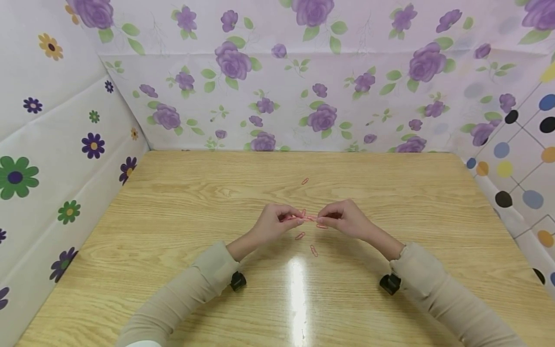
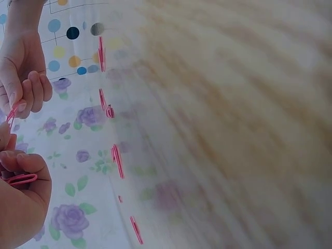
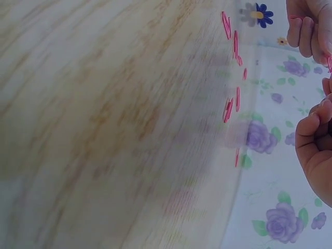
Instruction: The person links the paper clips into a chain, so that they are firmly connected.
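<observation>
sleeves [image 1: 173, 299]: beige, nearest the head camera, reaching in from lower left and lower right, cuffs gathered at the wrists.
wrist devices [image 1: 238, 281]: small, black, one showing at each cuff.
left hand [image 1: 274, 222]: fingers curled, thumb and fingertips pinching one end of the held clips; a tucked clip [image 2: 22, 179], also pink, lies within the curled fingers in the left wrist view.
right hand [image 1: 347, 219]: thumb and forefinger pinching the other end, remaining fingers folded in.
held clips [image 1: 310, 218]: pink, spanning the narrow gap between the two sets of fingertips; number and linkage cannot be told.
far clip [image 1: 305, 181]: pink, on the table beyond both hands, well apart from the others.
near clips: two, pink, on the table on the person's side of the hands; one [image 1: 300, 235] slanted, the other [image 1: 314, 250] closer to the person.
clip by right fingertips [image 1: 322, 226]: pink, just beside them; contact cannot be told.
table [image 1: 173, 202]: pale wood grain, glossy, bright reflected streak in front.
back cloth [image 1: 269, 72]: white, purple roses, green leaves.
</observation>
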Demonstrator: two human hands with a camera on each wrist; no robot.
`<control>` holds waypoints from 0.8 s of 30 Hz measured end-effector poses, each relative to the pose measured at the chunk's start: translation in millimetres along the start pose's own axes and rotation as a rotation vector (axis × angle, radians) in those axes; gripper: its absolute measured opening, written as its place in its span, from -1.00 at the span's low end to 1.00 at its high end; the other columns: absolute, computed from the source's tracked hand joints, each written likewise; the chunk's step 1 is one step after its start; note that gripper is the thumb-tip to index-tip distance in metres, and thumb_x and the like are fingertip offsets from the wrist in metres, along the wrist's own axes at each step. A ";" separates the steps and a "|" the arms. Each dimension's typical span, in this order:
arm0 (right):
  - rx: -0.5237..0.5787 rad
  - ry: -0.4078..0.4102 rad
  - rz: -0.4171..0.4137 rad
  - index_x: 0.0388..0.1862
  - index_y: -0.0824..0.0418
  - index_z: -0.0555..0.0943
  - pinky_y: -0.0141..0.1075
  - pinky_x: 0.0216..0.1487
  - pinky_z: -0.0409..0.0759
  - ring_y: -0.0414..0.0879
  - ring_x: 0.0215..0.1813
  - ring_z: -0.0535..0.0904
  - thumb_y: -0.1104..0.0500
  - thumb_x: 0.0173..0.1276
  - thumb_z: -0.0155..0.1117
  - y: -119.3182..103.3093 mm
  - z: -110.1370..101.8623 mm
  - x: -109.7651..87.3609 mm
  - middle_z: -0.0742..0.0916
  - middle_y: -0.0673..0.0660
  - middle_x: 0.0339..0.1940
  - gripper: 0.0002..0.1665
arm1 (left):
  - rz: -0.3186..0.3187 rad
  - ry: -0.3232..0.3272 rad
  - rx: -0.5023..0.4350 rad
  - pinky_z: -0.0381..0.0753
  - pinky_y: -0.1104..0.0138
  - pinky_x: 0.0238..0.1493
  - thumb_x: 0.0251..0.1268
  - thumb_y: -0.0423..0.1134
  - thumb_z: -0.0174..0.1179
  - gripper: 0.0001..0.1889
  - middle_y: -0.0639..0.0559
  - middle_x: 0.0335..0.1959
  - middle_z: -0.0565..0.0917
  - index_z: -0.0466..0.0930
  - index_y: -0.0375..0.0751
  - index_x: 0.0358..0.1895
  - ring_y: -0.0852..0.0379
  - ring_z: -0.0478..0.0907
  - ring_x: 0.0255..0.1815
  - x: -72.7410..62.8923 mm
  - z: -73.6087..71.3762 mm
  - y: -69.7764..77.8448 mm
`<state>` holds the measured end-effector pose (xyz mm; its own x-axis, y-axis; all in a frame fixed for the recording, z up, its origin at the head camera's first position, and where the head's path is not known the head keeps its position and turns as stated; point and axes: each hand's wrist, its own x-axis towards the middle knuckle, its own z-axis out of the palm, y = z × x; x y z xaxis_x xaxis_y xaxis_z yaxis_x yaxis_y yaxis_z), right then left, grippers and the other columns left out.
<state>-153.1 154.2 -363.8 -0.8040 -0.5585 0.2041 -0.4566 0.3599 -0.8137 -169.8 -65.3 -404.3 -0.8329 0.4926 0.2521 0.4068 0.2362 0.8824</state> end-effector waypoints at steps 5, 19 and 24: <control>-0.006 -0.004 -0.002 -0.42 0.40 0.66 -0.41 -0.59 0.39 -0.18 -0.61 0.45 0.42 0.21 0.20 2.9 -0.4 -1.2 0.68 0.11 -0.51 -0.90 | -0.002 0.011 0.010 0.14 0.49 -0.68 0.12 -0.37 0.25 -0.90 0.10 -0.72 0.42 0.67 -0.37 -0.36 0.29 0.16 -0.72 -0.8 -1.0 0.3; 0.034 -0.050 0.057 -0.41 0.28 0.57 -0.41 -0.61 0.29 -0.27 -0.64 0.27 0.37 0.32 0.08 3.9 -3.0 -1.7 0.52 0.08 -0.64 -0.85 | -0.070 -0.060 -0.084 0.43 0.41 -0.58 0.17 -0.49 0.14 -0.89 -0.15 -0.60 0.53 0.57 -0.55 -0.34 0.05 0.40 -0.65 -7.4 -9.3 34.9; 0.061 -0.068 0.070 -0.39 0.28 0.55 -0.39 -0.62 0.29 -0.25 -0.64 0.27 0.36 0.34 0.05 1.6 -3.2 -0.3 0.50 0.18 -0.65 -0.86 | -0.082 -0.100 -0.208 0.56 0.01 -0.38 0.21 -0.55 0.06 -0.92 -0.30 -0.51 0.55 0.50 -0.57 -0.32 -0.29 0.50 -0.48 -7.4 -9.7 29.7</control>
<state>-154.8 157.3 -363.5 -0.8048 -0.5833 0.1098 -0.3740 0.3548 -0.8569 -155.2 -70.0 -376.1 -0.8143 0.5621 0.1448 0.2450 0.1068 0.9636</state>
